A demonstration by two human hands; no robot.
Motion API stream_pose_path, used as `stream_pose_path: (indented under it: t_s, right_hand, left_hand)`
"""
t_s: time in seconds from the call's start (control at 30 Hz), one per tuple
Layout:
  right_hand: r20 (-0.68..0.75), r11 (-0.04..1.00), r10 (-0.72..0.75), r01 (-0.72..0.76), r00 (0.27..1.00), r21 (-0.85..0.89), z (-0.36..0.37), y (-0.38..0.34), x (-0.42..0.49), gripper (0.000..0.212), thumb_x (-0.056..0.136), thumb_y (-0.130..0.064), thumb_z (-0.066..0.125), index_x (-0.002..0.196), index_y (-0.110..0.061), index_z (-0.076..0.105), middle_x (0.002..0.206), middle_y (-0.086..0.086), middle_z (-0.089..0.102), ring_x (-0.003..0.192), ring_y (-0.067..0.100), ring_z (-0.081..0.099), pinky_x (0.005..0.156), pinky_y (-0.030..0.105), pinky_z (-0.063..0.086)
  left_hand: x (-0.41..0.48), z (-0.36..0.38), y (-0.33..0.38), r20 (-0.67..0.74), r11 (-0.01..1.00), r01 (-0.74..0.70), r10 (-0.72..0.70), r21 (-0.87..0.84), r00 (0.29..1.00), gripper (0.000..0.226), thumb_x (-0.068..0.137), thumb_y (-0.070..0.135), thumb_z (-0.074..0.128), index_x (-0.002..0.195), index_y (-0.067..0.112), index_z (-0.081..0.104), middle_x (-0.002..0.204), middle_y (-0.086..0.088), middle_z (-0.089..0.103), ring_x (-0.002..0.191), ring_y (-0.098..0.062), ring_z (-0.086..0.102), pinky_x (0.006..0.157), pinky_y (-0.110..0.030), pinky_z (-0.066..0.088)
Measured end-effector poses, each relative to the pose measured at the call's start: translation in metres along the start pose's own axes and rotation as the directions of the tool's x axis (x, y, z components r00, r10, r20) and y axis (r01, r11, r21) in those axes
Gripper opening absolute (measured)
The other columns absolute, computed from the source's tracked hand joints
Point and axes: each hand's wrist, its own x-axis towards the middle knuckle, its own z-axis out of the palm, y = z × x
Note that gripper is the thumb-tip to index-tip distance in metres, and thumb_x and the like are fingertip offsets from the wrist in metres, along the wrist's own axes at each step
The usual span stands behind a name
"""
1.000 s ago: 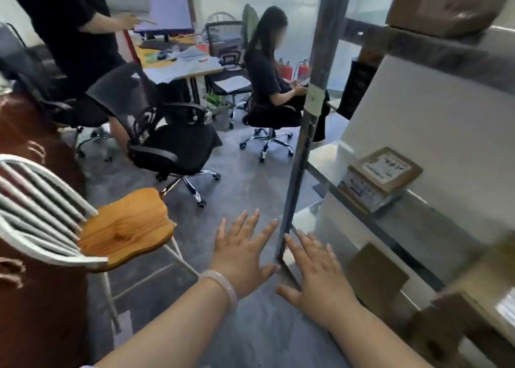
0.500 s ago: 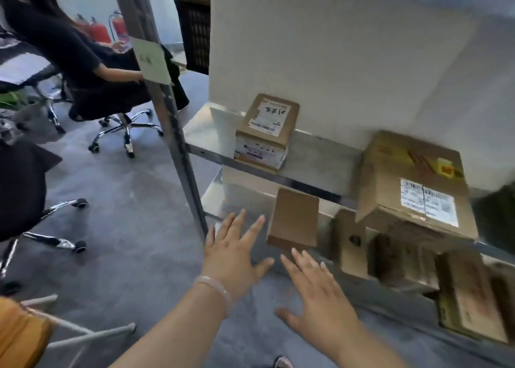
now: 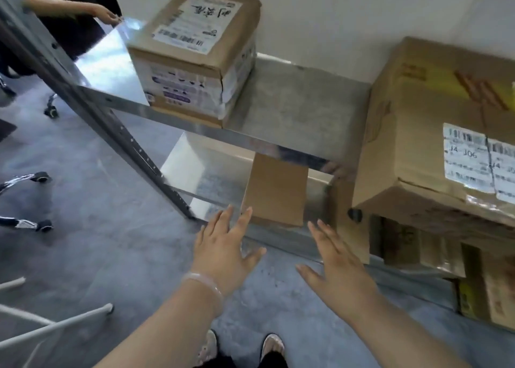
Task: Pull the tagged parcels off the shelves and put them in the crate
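Since half a second ago the view has closed in on the shelves, so the boxes fill more of the frame and both hands sit nearer the lower shelf.

In the head view, the left hand (image 3: 223,253) lies at 6 o'clock with straight, spread fingers, holding nothing; a pale bracelet (image 3: 203,281) circles its wrist. Its fingertips (image 3: 248,211) reach the bottom left corner of a plain brown box (image 3: 276,192), though contact cannot be told. That box stands upright on the lower shelf (image 3: 211,184), just below centre. The right hand (image 3: 340,264), at 5 o'clock, is also flat and relaxed, holding nothing, its fingers pointing toward the lower shelf's front rail.

On the upper shelf (image 3: 301,108), a small labelled box (image 3: 195,53) sits at 11 o'clock with handwriting on its top label (image 3: 195,22). Well apart from it, at 3 o'clock, a large labelled box (image 3: 434,133) overhangs the shelf's front edge, its white label (image 3: 479,161) facing up. More boxes (image 3: 401,242) crowd the lower shelf at 4 o'clock, beneath the large one.

A grey metal post (image 3: 92,100) slants from 10 o'clock down to the floor. Behind it, at 10 o'clock, another person's hand (image 3: 104,14) shows. Chair wheels (image 3: 39,177) stand at 9 o'clock, white chair legs (image 3: 55,326) at 8 o'clock, and the person's shoes (image 3: 271,345) at 6 o'clock.
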Motion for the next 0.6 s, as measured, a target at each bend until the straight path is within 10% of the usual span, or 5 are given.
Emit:
stream_pose_path:
  t_s: [0.6]
  right_hand:
    - [-0.002, 0.837, 0.390, -0.353, 0.921, 0.417, 0.069, 0.048, 0.147, 0.076, 0.093, -0.048, 0.055, 0.155, -0.030, 0.013, 0.160, 0.000, 0.019, 0.144, 0.020, 0.024, 0.107, 0.029, 0.025]
  left_hand:
    - [0.153, 0.084, -0.040, 0.127, 0.954, 0.058, -0.021, -0.294, 0.992, 0.079, 0.090, 0.046, 0.060, 0.152, 0.048, 0.011, 0.164, -0.002, 0.006, 0.149, -0.029, 0.016, 0.117, -0.035, 0.019]
